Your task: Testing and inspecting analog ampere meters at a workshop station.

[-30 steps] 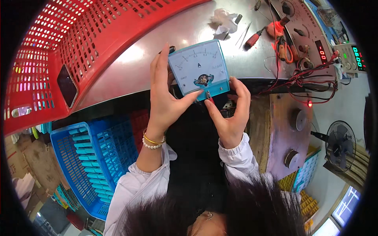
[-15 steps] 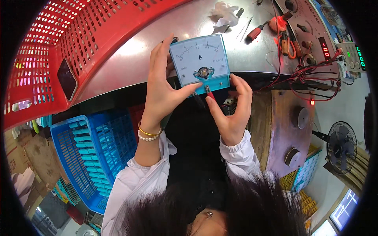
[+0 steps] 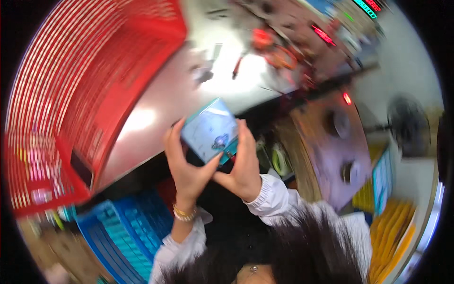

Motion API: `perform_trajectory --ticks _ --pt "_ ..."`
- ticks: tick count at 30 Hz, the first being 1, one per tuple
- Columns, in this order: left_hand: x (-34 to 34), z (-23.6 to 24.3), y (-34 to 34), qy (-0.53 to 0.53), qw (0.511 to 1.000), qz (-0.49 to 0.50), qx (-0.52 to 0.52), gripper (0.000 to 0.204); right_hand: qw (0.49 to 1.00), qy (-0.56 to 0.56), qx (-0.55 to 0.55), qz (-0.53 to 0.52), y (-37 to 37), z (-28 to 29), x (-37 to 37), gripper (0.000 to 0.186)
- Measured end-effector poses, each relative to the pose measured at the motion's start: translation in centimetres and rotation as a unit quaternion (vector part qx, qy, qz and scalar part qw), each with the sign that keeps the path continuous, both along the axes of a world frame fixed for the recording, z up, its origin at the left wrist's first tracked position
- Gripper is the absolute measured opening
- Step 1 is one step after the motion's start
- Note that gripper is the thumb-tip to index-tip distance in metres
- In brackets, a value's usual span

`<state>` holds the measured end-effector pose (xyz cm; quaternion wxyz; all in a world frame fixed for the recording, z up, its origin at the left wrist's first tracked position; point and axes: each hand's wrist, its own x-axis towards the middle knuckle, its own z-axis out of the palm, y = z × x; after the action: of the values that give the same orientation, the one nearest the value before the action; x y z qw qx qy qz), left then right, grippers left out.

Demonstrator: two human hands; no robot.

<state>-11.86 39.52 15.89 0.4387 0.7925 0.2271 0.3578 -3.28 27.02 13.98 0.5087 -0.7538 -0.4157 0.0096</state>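
Both hands hold a teal-framed analog panel ammeter above the front edge of the metal bench, its pale dial facing up and its body tilted. My left hand grips it from the left side, fingers along the edge and thumb at the lower corner. My right hand is closed about the right side and lower edge, index finger stretched up along the frame. By the right thumb, at the ammeter's bottom strip, a small dark and red bit shows, too blurred to make out. Motion smears the dial markings.
A large red perforated basket fills the left of the bench, a phone in its near corner. Below stands a blue basket of teal parts. Tangled leads and an instrument panel lie far right; a fan stands right.
The view has turned and blurred. The ammeter has come down and left, nearer my body, and tilted. My right hand has shifted from the red lead clip at the bottom edge to the ammeter's side.
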Motion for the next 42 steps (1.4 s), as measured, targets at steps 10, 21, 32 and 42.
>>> perform_trajectory --ticks 10,21,32,42 --pt "3.4 -1.0 -15.2 0.068 0.957 -0.258 -0.116 0.086 0.893 -0.024 -0.126 -0.432 -27.2 -3.1 10.4 0.107" --pt "12.0 0.5 -21.8 0.131 0.949 -0.283 -0.052 0.058 0.719 -0.055 -0.239 -0.65 -46.2 -6.3 20.3 0.104" --pt "12.2 -2.0 -26.0 0.191 0.929 -0.298 -0.106 0.058 0.705 -0.057 -0.233 -0.667 -48.5 -7.4 20.7 0.111" --pt "13.1 -1.6 -29.1 0.174 0.936 -0.284 -0.112 0.058 0.707 -0.064 -0.242 -0.662 -50.9 -7.6 21.1 0.112"
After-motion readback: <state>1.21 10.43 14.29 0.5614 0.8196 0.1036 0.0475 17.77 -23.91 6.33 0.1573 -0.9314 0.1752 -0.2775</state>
